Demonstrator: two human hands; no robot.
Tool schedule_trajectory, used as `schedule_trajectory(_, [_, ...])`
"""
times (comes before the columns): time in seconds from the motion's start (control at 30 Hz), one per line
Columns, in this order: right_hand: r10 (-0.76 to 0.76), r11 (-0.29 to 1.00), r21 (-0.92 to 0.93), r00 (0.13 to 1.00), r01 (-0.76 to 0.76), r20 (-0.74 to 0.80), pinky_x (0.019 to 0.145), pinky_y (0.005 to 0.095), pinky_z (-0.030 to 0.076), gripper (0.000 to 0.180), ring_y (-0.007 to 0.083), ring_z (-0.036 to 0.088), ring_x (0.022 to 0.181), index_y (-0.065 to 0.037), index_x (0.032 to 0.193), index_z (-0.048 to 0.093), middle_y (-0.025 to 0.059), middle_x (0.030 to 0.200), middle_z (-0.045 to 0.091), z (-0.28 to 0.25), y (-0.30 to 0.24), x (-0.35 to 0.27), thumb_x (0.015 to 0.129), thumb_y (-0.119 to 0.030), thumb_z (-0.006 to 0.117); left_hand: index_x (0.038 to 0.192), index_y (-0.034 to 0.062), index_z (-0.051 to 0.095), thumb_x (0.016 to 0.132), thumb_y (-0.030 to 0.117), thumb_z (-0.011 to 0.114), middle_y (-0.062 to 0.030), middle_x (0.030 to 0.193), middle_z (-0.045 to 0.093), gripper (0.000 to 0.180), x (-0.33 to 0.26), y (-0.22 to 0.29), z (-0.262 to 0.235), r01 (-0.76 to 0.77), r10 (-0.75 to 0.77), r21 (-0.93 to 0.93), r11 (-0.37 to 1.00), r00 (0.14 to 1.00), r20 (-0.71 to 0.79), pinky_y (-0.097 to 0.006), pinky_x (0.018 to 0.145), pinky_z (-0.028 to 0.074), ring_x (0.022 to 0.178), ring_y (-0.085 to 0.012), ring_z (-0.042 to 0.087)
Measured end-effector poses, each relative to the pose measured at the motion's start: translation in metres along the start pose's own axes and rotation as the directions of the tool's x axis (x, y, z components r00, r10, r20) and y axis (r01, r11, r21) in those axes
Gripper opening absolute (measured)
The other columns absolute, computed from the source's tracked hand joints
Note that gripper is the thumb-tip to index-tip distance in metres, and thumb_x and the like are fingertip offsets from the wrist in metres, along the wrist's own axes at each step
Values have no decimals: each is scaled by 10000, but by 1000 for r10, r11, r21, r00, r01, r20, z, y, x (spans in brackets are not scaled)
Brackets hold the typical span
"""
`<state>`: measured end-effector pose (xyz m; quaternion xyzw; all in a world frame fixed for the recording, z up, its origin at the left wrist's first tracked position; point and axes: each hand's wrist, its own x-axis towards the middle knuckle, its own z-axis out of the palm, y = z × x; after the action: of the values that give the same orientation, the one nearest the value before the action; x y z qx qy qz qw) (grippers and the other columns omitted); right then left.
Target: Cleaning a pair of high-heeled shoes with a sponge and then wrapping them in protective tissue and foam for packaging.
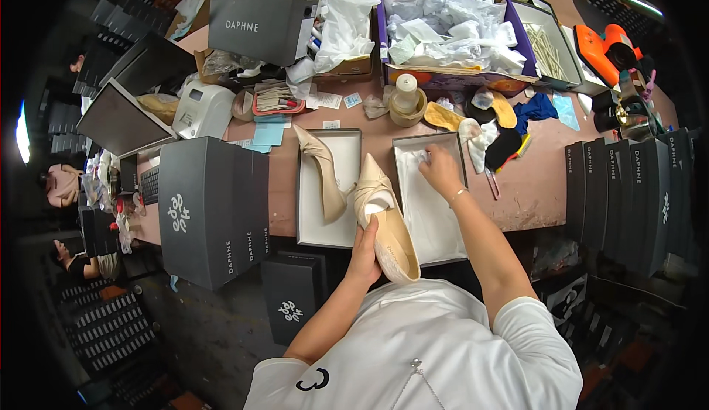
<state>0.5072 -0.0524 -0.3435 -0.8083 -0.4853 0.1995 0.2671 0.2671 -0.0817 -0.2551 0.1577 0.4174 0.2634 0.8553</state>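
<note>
My left hand [364, 253] is closed around a beige pointed shoe [399, 247], gripping its side with the toe pointing away from me. White stuffing [378, 202] shows inside the front of this shoe. My right hand [442, 171] reaches into a shallow grey-edged box [464, 160], fingers pinched at the white tissue paper [432, 222] that lines it. To the left, a matching beige shoe [322, 177] lies on its side in another shallow box part [304, 229] with a white inside.
Stacked dark shoe boxes stand at left [214, 211] and right [635, 196]. Behind are a purple-edged carton [458, 74] of crumpled paper, a bottle [405, 96], yellow pads [443, 117], cloths [535, 111], an orange tool [602, 48] and a white machine [204, 109].
</note>
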Motion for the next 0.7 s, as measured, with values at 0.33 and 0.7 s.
schedule_trajectory(0.33, [-631,746,-138,757,652,169,777,332,406,206,202,588,845,-87,969,617,44,940,626,-63,-101,-83,774,-148,587,1385,87,307,948,378,554,-87,1296,458,580,-1,-3,27,-65,55,55,996,983,175,-364,979,438,1199,-199,480])
schedule_trajectory(0.7, [-20,894,439,971,-88,236,777,302,502,695,200,625,819,-7,1339,462,178,995,659,-55,-94,-71,699,-53,731,1391,112,316,931,175,561,-84,1259,471,524,-17,-28,25,15,-25,76,997,991,129,-360,928,468,1134,-179,515])
